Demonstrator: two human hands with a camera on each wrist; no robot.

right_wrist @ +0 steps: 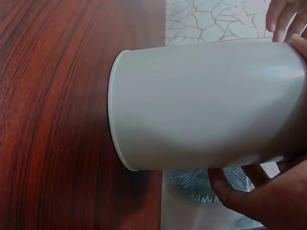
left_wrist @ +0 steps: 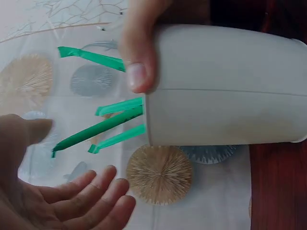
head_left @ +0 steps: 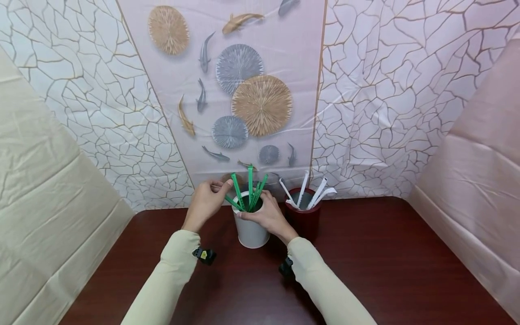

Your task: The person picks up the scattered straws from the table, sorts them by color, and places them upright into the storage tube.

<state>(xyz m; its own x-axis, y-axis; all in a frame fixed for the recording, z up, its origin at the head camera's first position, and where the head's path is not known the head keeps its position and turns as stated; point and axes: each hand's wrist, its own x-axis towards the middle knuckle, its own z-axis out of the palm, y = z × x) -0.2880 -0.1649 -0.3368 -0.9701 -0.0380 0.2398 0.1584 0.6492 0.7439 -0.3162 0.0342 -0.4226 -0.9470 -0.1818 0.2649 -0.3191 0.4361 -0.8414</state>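
Observation:
A light grey, round pot (head_left: 252, 231) stands upright on the table, with several thin green sticks (head_left: 250, 180) with bent tips leaning out of its top. My right hand (head_left: 269, 215) grips the pot by its upper right side; the thumb (left_wrist: 139, 64) lies over the rim in the left wrist view. To the left of the rim is my left hand (head_left: 206, 202), close to the green sticks. The left wrist view shows its fingers (left_wrist: 91, 201) and thumb spread apart, with a green stick (left_wrist: 96, 129) reaching toward the gap but apparently untouched.
Just right of the grey pot is a dark red pot (head_left: 301, 222) with several white sticks (head_left: 303, 189) poking out. Both stand near the back edge of the dark red wooden table (head_left: 386, 262). A patterned cloth (head_left: 365, 90) hangs behind, and plain cloth (head_left: 36, 189) flanks the sides.

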